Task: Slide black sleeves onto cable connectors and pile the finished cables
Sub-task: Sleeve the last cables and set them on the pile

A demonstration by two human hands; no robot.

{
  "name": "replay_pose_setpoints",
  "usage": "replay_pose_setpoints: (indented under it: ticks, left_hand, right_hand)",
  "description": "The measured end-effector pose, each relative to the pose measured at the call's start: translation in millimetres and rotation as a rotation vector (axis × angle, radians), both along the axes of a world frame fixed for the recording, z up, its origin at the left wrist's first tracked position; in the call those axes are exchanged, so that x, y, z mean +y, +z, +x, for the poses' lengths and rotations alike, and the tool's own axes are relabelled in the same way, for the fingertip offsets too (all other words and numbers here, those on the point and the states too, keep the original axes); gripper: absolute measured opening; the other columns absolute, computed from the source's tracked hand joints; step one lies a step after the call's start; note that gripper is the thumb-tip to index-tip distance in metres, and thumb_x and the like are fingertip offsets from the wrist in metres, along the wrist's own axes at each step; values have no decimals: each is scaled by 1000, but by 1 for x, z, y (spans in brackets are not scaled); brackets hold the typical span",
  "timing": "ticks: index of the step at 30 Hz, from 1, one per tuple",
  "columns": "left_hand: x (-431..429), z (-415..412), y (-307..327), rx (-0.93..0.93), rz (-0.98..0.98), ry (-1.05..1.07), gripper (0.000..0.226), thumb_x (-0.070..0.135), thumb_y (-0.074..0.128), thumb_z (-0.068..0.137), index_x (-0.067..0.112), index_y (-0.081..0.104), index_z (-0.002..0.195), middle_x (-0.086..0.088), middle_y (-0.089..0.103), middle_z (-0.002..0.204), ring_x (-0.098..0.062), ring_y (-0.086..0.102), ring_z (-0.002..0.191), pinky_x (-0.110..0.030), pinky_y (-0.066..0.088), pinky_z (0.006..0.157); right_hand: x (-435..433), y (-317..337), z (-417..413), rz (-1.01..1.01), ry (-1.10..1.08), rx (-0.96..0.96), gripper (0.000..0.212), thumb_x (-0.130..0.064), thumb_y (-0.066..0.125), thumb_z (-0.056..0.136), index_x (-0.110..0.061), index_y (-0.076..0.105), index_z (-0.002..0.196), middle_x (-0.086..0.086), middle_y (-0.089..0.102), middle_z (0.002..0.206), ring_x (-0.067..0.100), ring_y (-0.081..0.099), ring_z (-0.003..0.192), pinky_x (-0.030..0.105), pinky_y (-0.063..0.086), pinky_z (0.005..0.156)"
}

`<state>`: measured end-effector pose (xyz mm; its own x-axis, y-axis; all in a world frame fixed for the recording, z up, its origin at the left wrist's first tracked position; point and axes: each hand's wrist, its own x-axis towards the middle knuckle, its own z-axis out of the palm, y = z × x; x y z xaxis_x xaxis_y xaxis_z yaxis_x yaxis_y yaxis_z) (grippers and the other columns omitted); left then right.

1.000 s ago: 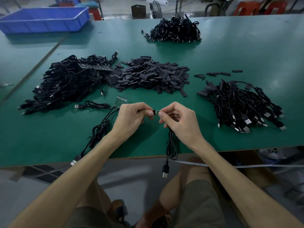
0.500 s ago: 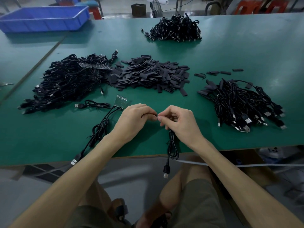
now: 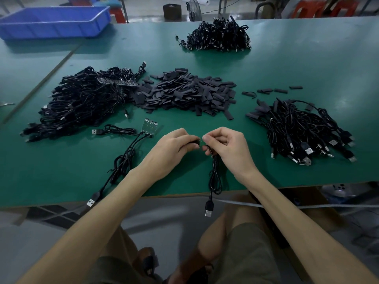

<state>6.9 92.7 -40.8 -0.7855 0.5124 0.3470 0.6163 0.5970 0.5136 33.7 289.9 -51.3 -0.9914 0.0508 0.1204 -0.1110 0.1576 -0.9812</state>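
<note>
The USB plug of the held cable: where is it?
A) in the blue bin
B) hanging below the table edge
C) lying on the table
B: the USB plug dangles past the table edge, its cable held by the right hand.

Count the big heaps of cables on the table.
3: left heap, far heap at the back, right heap. A few loose cables lie apart; none seems hidden.

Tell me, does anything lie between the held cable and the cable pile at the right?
Nothing visible does: only bare table lies between the cable in the right hand and that pile. The left hand holds the sleeve.
</note>
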Motion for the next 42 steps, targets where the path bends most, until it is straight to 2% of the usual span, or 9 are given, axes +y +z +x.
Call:
replay_pose_setpoints:
  ticks: [7,14,18,20,24,29,34,37,42]
  left_hand:
    - [4,6,1,45,-180,-35,28,21,50,106,4,66,121,-7,58,96,-23,53,91,-37,46,80]
    - [5,4,0,7,-255,8,23,18,42,108,4,61,109,-3,56,95,-24,54,84,-33,41,76]
    - [3,1,-2,-4,-219,89,18,16,42,108,8,57,103,-3,57,96,-23,54,82,-34,41,72]
    - [2,1,-3,7,-206,109,22,21,41,109,10,59,103,1,56,94,-21,53,79,-34,40,70]
    - [2,-2,-3,0,-219,113,27,26,38,108,19,59,94,15,45,78,-18,48,71,-31,31,65]
    - [2,-4,-2,-55,-176,65,25,25,40,109,24,53,88,17,45,73,-16,47,70,-27,25,63]
    - [4,-1,1,-28,-158,-23,25,19,43,108,13,63,96,25,40,73,10,47,75,-22,23,66]
    - [4,-1,3,-21,-182,-29,24,16,42,108,9,62,97,22,41,73,-4,38,71,-22,23,68]
    - [5,-1,4,-37,-181,-52,21,15,42,108,11,58,94,17,42,76,-14,42,75,-23,25,71]
  right_hand:
    - [1,-2,-2,-27,-3,-10,15,-26,78,93,-12,72,88,9,77,73,19,72,62,26,54,62]
    - [0,0,0,-8,78,-15,28,-44,77,90,-16,75,93,5,78,80,17,72,68,25,55,66]
    - [-1,0,1,95,153,-9,24,-21,81,89,-20,74,112,-4,77,94,12,72,89,24,58,82]
    - [-2,0,1,133,126,1,28,-12,80,88,-19,72,114,-7,72,92,8,70,86,22,55,80]
    - [-2,1,2,140,67,26,18,-8,77,90,-13,75,107,0,75,92,15,75,82,25,59,82]
    - [-1,2,4,139,66,51,10,-5,76,91,-8,76,100,4,78,87,17,76,75,23,58,77]
    - [-1,3,5,187,82,71,10,-3,76,91,-4,78,100,4,78,83,18,76,69,31,62,77]
    - [-2,2,4,191,70,69,10,-4,78,89,-4,78,99,1,78,79,18,76,66,31,63,76]
    - [-3,0,3,191,48,78,11,-4,80,87,-13,77,92,-5,77,73,17,75,62,24,59,70]
